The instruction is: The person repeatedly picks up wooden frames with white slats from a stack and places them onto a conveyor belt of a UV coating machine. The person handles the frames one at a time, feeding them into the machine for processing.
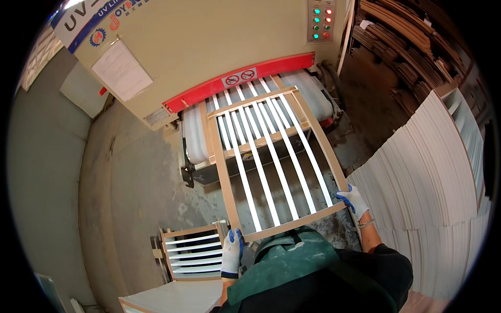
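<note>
Around you: machine, stacks and floor

Ahead of you stands a beige machine (209, 47) with a red guard bar (245, 81), a ribbed conveyor belt (313, 91) and a panel of green and red lights (320, 21). White boards (428, 172) are stacked to your right; another slatted frame (190, 250) leans low on your left on the concrete floor (130, 182).

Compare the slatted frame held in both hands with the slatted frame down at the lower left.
The held frame is gripped by the left hand and right hand, its far end on the machine's conveyor; the lower frame sits untouched by the floor. The held frame's slats run away from the person; the lower frame's run crosswise. Both have wooden rims and white slats.
</note>
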Motion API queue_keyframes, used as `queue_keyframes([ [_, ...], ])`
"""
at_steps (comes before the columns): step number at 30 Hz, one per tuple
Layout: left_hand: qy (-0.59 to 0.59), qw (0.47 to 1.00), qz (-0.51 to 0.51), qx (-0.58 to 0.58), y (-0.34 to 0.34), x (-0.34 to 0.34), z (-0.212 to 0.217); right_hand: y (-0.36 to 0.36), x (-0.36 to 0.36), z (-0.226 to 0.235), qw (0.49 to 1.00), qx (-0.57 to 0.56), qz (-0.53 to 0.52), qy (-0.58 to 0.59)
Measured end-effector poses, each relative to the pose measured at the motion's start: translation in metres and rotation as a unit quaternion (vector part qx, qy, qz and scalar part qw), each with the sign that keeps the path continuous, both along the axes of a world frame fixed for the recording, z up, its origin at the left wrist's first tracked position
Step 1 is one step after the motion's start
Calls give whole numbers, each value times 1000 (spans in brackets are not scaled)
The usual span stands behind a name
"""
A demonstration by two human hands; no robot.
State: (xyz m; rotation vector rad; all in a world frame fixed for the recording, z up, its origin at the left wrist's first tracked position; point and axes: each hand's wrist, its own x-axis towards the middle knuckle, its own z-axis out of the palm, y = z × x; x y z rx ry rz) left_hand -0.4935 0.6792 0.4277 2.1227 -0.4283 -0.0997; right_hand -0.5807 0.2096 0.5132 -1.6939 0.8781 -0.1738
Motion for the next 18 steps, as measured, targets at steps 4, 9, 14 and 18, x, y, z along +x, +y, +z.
queue_keyframes([
  [4, 67, 997, 44, 0, -7, 9, -18, -3, -1, -2, 1000, 6, 3, -2],
  [9, -25, 999, 38, -16, -12, 3, 16, -6, -1, -12, 998, -15, -3, 54],
  [14, -18, 999, 39, -5, -13, 6, 13, -1, 3, -5, 998, -35, -11, 59],
  [18, -9, 999, 36, 6, -13, 10, 1, -7, 2, -8, 996, -37, -2, 78],
])
